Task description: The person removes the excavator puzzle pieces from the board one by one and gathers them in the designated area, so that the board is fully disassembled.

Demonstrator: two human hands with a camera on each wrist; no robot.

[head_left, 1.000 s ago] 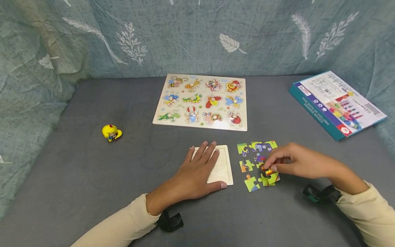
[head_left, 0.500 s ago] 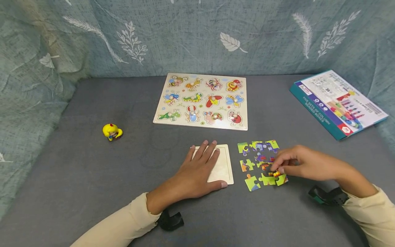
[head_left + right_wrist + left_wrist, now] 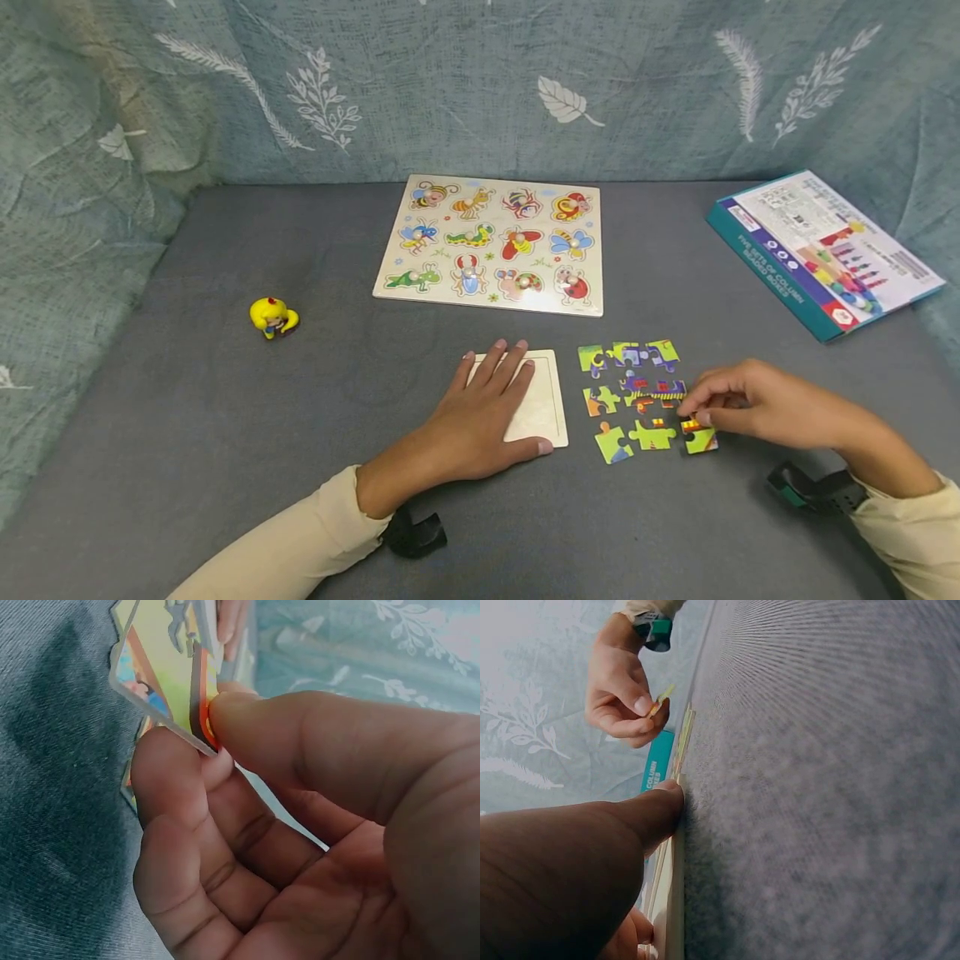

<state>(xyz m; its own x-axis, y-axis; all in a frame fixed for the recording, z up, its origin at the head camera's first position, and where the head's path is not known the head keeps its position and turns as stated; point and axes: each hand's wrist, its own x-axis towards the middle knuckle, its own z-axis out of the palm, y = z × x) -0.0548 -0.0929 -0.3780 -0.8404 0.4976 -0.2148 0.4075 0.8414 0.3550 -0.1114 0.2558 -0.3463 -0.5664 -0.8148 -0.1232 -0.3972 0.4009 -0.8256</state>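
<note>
My left hand lies spread on a pale wooden puzzle tray, its thumb along the near right edge. To the right, my right hand pinches a green jigsaw piece with red and yellow on it. The right wrist view shows that piece between thumb and fingertips; the left wrist view has it raised above the table. Several other jigsaw pieces lie in loose rows between the tray and my right hand, with small gaps among them.
Behind the tray lies a wooden insect peg board. A teal and white box sits at the back right. On the left stands a small yellow-haired toy figure. A patterned cloth hangs behind the grey table.
My right hand has moved rightward with the pinched jigsaw piece, away from the other pieces, uncovering more of them. My left hand has stayed on the tray.
</note>
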